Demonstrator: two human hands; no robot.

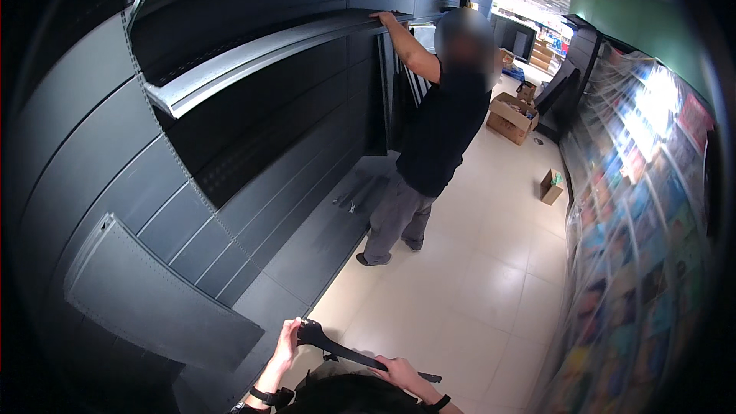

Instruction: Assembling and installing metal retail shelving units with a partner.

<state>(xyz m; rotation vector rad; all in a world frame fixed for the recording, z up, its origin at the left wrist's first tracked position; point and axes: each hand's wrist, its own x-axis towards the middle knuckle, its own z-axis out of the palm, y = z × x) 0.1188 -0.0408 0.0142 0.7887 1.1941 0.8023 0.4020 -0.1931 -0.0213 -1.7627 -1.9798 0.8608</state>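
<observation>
A black shelf bracket (pixel 345 353), wide at its left end and tapering to the right, lies across the front of my body. My left hand (pixel 286 343) is closed at its wide end. Around the narrower part, near the right tip, my right hand (pixel 400 372) is wrapped. To the left of my hands, a loose grey shelf panel (pixel 165 299) leans against the shelving. Ahead, a person in a dark shirt (pixel 429 138) stands with one hand (pixel 387 18) on the far end of a mounted grey shelf (pixel 253 57).
Dark grey wall shelving (pixel 84 138) with a low base deck (pixel 307 253) runs along the left. Stocked shelves under clear plastic sheeting (pixel 629 245) line the right. Cardboard boxes, one large (pixel 512 119) and one small (pixel 551 186), sit on the pale tiled floor (pixel 475 284).
</observation>
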